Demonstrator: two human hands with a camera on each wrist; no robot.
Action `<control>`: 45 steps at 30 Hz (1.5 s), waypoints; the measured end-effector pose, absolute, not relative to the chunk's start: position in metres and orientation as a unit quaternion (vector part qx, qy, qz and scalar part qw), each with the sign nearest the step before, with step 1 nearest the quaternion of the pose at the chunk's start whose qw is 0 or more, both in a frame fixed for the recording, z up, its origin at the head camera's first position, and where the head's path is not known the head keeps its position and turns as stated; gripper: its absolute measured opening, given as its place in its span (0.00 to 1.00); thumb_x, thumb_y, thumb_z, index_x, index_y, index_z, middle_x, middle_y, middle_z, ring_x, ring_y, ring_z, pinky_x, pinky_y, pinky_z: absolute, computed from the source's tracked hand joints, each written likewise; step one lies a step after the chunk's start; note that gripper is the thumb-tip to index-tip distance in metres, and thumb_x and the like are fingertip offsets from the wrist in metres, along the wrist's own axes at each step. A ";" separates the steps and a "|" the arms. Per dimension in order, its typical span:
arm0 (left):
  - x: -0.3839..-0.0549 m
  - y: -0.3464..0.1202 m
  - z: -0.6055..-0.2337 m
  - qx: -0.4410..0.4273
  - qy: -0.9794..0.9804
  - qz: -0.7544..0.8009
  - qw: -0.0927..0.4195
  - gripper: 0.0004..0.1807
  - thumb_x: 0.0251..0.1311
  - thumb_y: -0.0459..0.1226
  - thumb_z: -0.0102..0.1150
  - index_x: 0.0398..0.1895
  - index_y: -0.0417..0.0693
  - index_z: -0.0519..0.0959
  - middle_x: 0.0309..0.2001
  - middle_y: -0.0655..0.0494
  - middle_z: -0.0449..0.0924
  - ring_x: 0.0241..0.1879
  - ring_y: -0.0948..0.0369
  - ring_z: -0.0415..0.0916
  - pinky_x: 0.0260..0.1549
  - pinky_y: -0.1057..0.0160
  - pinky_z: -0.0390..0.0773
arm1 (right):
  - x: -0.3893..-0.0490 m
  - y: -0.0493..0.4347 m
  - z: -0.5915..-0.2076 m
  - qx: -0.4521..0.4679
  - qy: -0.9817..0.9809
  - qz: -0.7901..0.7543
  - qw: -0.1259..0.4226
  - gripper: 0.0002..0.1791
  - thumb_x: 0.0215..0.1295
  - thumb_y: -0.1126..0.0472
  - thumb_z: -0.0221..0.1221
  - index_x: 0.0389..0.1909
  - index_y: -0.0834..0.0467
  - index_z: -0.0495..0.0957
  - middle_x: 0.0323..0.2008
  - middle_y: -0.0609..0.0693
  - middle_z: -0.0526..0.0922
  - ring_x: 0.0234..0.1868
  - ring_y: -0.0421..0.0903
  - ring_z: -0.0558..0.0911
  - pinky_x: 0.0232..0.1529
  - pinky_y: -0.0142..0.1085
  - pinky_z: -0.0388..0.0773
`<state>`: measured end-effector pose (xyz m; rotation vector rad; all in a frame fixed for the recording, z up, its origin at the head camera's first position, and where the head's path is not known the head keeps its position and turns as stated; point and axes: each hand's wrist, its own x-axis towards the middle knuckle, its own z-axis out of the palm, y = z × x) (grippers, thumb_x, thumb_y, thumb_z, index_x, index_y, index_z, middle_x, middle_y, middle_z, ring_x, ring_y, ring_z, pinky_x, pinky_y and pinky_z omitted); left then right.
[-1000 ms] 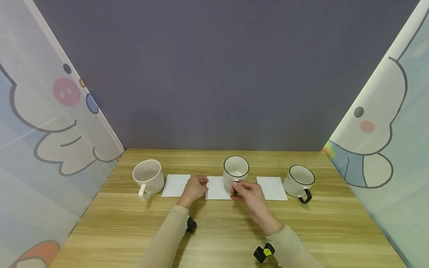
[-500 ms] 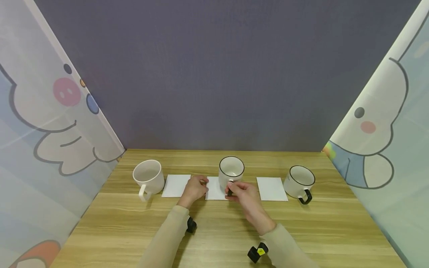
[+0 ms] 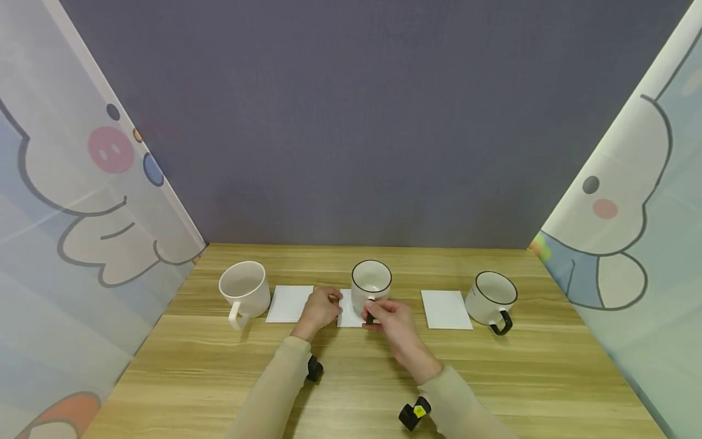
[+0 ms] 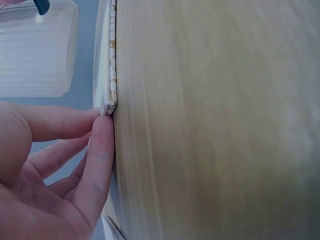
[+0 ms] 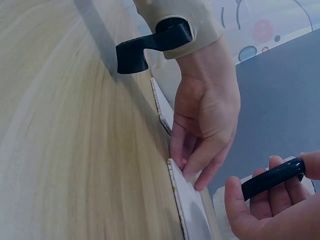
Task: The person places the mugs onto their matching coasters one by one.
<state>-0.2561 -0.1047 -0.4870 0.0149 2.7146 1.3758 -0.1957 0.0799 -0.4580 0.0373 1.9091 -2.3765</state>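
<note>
In the head view a white mug with a black rim [image 3: 370,289] stands upright over the middle white square coaster [image 3: 347,311]. My right hand [image 3: 403,334] pinches its black handle [image 5: 272,179] between thumb and fingers. A gap shows under the ribbed mug [image 4: 35,55] in the left wrist view, so it hangs just above the coaster. My left hand [image 3: 319,310] pinches the near corner of that coaster, whose patterned edge [image 4: 113,60] lies along the table. The mug and right hand hide the coaster's right part.
A plain white mug [image 3: 247,292] stands at the left, beside another coaster [image 3: 286,303]. To the right lie a third coaster [image 3: 446,310] and a white mug with black handle [image 3: 488,302]. A grey panel [image 3: 362,122] closes the wooden table's back.
My right hand has carried the mug leftward and slightly lower, further over the middle coaster. My left hand has stayed at the coaster's edge.
</note>
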 end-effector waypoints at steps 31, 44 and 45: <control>-0.259 -0.109 -0.490 0.004 0.876 0.477 0.064 0.18 0.53 0.23 0.63 0.49 0.36 0.83 0.32 0.50 0.80 0.25 0.60 0.78 0.27 0.64 0.82 | -0.195 0.055 -0.473 0.017 0.646 -0.760 0.070 0.16 0.74 0.64 0.59 0.42 0.78 0.79 0.34 0.55 0.83 0.38 0.44 0.81 0.50 0.50 0.83; -0.258 -0.108 -0.488 0.011 0.886 0.460 0.060 0.18 0.52 0.25 0.62 0.49 0.37 0.84 0.31 0.52 0.81 0.25 0.61 0.77 0.24 0.65 0.78 | -0.196 0.059 -0.473 0.015 0.653 -0.753 0.085 0.16 0.73 0.62 0.61 0.43 0.75 0.79 0.34 0.54 0.83 0.37 0.43 0.82 0.51 0.49 0.83; -0.258 -0.108 -0.488 0.011 0.886 0.460 0.060 0.18 0.52 0.25 0.62 0.49 0.37 0.84 0.31 0.52 0.81 0.25 0.61 0.77 0.24 0.65 0.78 | -0.196 0.059 -0.474 0.013 0.655 -0.751 0.085 0.15 0.73 0.62 0.60 0.42 0.75 0.79 0.34 0.54 0.83 0.37 0.43 0.82 0.51 0.50 0.83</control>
